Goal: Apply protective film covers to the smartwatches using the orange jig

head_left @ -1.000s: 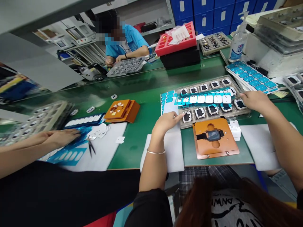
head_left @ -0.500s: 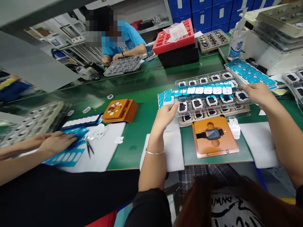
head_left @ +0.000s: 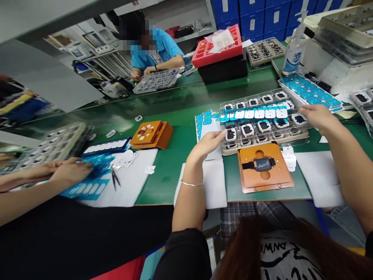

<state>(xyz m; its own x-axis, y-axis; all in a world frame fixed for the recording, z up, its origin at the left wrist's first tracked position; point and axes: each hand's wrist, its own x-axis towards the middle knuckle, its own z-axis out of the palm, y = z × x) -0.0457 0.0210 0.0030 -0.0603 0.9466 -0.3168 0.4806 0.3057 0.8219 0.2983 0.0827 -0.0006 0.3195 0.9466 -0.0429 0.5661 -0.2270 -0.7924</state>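
Note:
A clear plastic tray (head_left: 253, 135) of white watch housings lies between my two hands, over another tray of housings (head_left: 233, 147). My left hand (head_left: 208, 144) grips its left end, thumb and fingers at the edge. At the right end, my right hand (head_left: 316, 116) pinches the corner. A strip of white and blue stickers (head_left: 259, 113) lies across the tray. In front of it is an orange fixture plate (head_left: 250, 181) with a dark watch-shaped piece (head_left: 264, 164) on black straps set in its middle.
Blue sticker sheets (head_left: 310, 91) and a pump bottle (head_left: 293, 54) stand at the back right. A neighbour's hands (head_left: 68, 171) handle blue film at left, near tweezers (head_left: 115, 179) and an orange block (head_left: 153, 134). Another person in blue (head_left: 166, 42) sits across the bench.
The tray in my hands has shifted slightly down, covering more of the tray beneath; my left hand moved a little right with it. The neighbour's hands have crumpled the blue film upward.

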